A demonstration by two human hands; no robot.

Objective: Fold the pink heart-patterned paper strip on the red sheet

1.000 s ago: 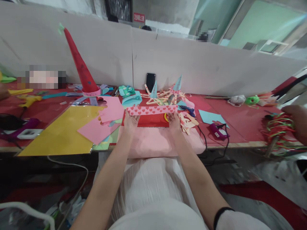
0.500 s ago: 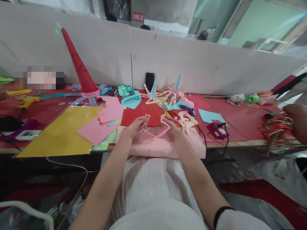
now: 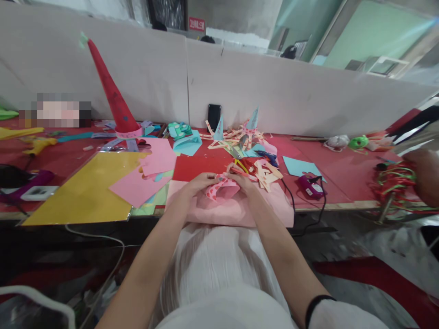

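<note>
Between my two hands is a pink strip with red dots (image 3: 213, 193), bent round into a loop. My left hand (image 3: 202, 182) grips its upper left part, fingers closed on it. At the upper right, my right hand (image 3: 243, 180) pinches the same strip, its ends close together between the hands. Below lies a folded light pink sheet (image 3: 206, 214) at the table's front edge, with a red sheet (image 3: 188, 168) behind it. Beside my right hand are yellow-handled scissors (image 3: 240, 166) and a pile of cream strips (image 3: 269, 176).
A tall red cone (image 3: 113, 96) stands at the back left, near pink sheets (image 3: 137, 187) and a yellow sheet (image 3: 85, 187). Small blue cones (image 3: 253, 119) and a phone (image 3: 214, 116) stand behind. At right lie a purple corded device (image 3: 311, 187) and another person's hand (image 3: 427, 176).
My hands have come closer together and slightly lower. The pink strip, an open-topped curve before, now forms a loop with its ends brought together.
</note>
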